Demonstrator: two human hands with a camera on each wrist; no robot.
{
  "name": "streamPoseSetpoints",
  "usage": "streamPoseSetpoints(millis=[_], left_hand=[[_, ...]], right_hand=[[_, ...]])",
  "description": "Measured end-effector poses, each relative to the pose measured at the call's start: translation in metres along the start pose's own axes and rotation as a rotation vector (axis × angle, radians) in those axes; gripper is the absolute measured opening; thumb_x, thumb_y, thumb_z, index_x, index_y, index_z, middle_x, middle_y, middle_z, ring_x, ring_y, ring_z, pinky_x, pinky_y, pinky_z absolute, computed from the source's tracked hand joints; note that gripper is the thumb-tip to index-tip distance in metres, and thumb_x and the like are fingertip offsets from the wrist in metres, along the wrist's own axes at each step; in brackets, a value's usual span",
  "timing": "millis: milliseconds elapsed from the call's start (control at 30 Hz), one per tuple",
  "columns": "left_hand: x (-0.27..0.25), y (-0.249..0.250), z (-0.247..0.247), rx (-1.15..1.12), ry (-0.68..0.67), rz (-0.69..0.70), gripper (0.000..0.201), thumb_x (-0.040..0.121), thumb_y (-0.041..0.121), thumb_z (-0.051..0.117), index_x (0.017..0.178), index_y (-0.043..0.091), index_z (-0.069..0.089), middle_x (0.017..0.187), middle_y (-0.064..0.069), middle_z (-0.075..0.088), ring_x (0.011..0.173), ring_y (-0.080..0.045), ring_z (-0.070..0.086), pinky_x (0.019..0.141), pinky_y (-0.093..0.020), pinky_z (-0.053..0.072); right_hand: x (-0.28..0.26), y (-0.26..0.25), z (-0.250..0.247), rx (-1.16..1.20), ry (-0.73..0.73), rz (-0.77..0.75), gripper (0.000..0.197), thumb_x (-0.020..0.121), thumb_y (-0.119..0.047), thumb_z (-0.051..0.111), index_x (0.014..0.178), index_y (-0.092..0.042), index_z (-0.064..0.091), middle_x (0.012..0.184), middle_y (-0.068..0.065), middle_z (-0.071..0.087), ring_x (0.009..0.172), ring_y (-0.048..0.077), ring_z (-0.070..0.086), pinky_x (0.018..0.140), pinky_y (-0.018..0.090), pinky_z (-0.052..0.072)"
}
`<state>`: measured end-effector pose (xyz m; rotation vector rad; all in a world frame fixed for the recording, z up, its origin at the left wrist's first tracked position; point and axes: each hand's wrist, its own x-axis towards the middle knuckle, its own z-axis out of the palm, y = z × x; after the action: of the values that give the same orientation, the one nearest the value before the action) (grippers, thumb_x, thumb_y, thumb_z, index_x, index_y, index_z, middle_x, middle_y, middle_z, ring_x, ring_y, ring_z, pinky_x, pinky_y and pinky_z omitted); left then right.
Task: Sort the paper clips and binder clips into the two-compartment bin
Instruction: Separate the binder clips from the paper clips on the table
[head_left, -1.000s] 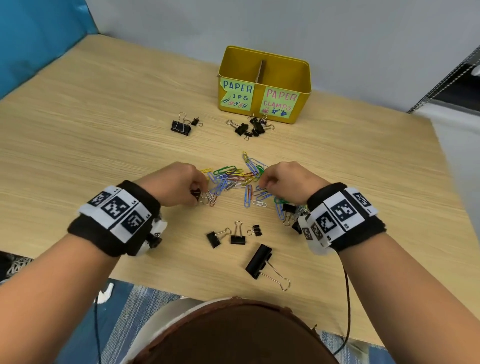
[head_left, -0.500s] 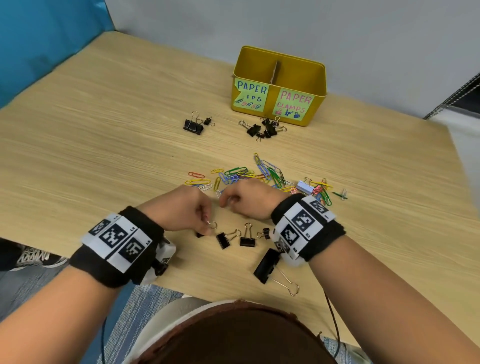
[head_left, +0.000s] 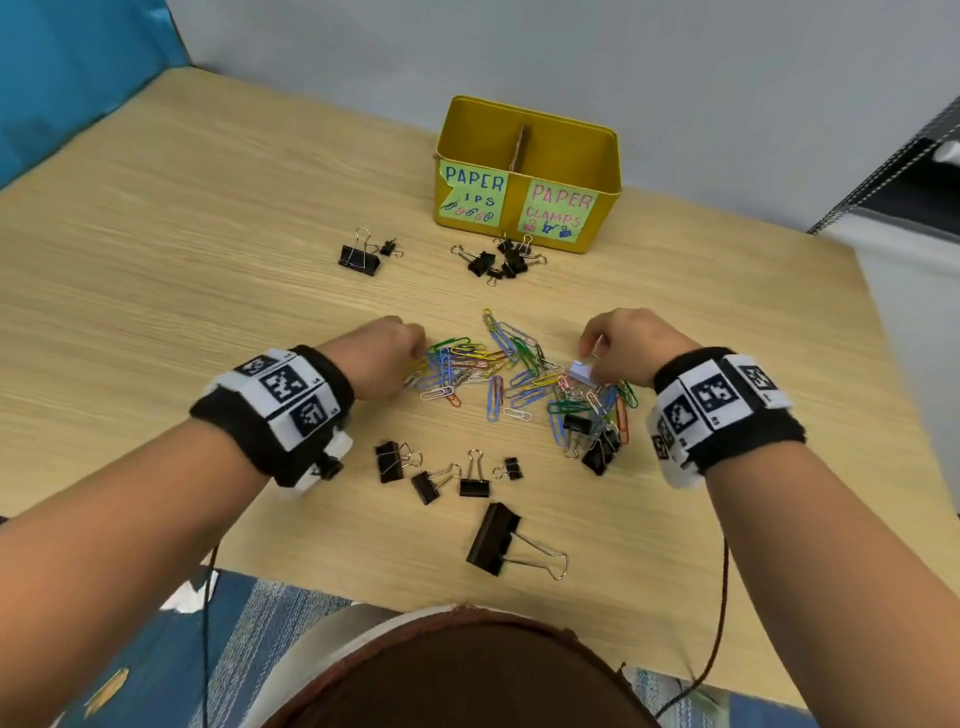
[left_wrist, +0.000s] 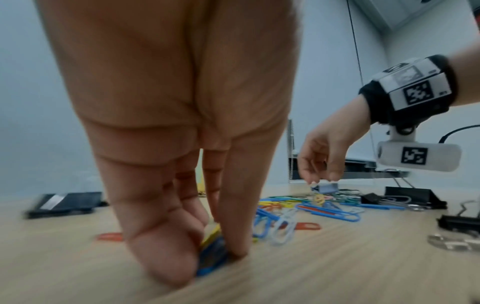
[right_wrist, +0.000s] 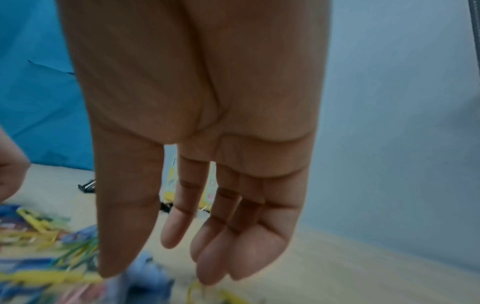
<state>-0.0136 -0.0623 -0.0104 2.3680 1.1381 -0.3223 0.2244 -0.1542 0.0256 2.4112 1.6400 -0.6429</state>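
The yellow two-compartment bin (head_left: 527, 218) stands at the back, labelled for paper clips on the left and clamps on the right. Coloured paper clips (head_left: 498, 364) lie in a heap mid-table. My left hand (head_left: 415, 364) is at the heap's left edge, and its thumb and forefinger pinch blue and yellow paper clips (left_wrist: 211, 250) against the table. My right hand (head_left: 589, 358) hovers at the heap's right side with relaxed, spread fingers (right_wrist: 176, 226) just over a light blue binder clip (head_left: 582, 370), holding nothing.
Several small black binder clips (head_left: 441, 475) and one large one (head_left: 493, 538) lie near the front edge. More black clips sit by my right wrist (head_left: 592, 441), in front of the bin (head_left: 498, 260) and left of it (head_left: 358, 257).
Both hands have left the front row of binder clips and spread apart over the paper clip heap. One more small black clip now lies in the front row.
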Motion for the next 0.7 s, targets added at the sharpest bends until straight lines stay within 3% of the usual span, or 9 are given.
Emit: streamPoseSetpoints(millis=[100,233,333,433,567,633,700], left_hand=[[0.014,0.022,0.001,0.003,-0.019,0.053,0.047,0.079,-0.004,0.058,0.123,0.011,0.050,0.122,-0.011,0.052,0.110,-0.026,0.053,0.086,-0.028,0.043],[0.025,0.046,0.000,-0.010,0.040,0.129,0.053,0.081,0.004,0.063,0.129,0.015,0.044,0.126,-0.009,0.044,0.113,-0.025,0.050,0.092,-0.030,0.044],[0.026,0.059,0.000,0.005,0.098,0.188,0.045,0.082,0.011,0.063,0.125,0.017,0.049,0.125,-0.009,0.043,0.117,-0.025,0.045,0.099,-0.036,0.044],[0.026,0.079,0.004,0.013,0.114,0.315,0.030,0.084,0.019,0.061,0.113,0.017,0.058,0.117,-0.008,0.047,0.113,-0.024,0.047,0.097,-0.038,0.044],[0.030,0.114,0.015,0.048,-0.024,0.480,0.027,0.084,0.020,0.062,0.111,0.016,0.061,0.111,-0.005,0.052,0.106,-0.021,0.052,0.087,-0.031,0.044],[0.033,0.127,0.021,0.122,-0.088,0.514,0.029,0.085,0.021,0.061,0.113,0.015,0.060,0.114,-0.006,0.052,0.107,-0.022,0.053,0.084,-0.031,0.045],[0.036,0.136,0.027,0.198,-0.119,0.538,0.030,0.086,0.022,0.061,0.114,0.014,0.059,0.117,-0.007,0.051,0.108,-0.025,0.054,0.083,-0.034,0.046]], right_hand=[[0.006,0.002,0.011,-0.019,-0.055,-0.008,0.033,0.077,-0.017,0.072,0.109,-0.014,0.065,0.093,0.002,0.053,0.086,0.017,0.049,0.070,0.022,0.036],[0.009,0.006,0.007,0.115,-0.045,-0.007,0.029,0.081,-0.017,0.065,0.110,-0.011,0.065,0.098,0.005,0.059,0.086,0.018,0.051,0.057,0.022,0.038],[0.011,0.011,-0.005,0.324,0.009,0.022,0.028,0.084,-0.020,0.062,0.109,-0.009,0.064,0.105,0.013,0.065,0.084,0.021,0.054,0.066,0.024,0.041],[0.016,0.014,-0.009,0.307,0.089,0.083,0.029,0.087,-0.022,0.057,0.112,-0.007,0.062,0.118,0.015,0.062,0.100,0.028,0.056,0.077,0.029,0.040],[0.018,0.017,-0.003,0.222,0.076,0.117,0.035,0.087,-0.013,0.054,0.122,-0.009,0.056,0.125,0.016,0.059,0.109,0.030,0.055,0.082,0.029,0.041],[0.017,0.023,0.000,0.224,0.104,0.124,0.045,0.086,-0.008,0.054,0.130,-0.010,0.047,0.125,0.017,0.059,0.115,0.031,0.054,0.087,0.030,0.043],[0.014,0.032,0.000,0.216,0.123,0.148,0.045,0.083,-0.004,0.054,0.128,-0.011,0.048,0.121,0.018,0.060,0.112,0.031,0.056,0.085,0.031,0.045]])
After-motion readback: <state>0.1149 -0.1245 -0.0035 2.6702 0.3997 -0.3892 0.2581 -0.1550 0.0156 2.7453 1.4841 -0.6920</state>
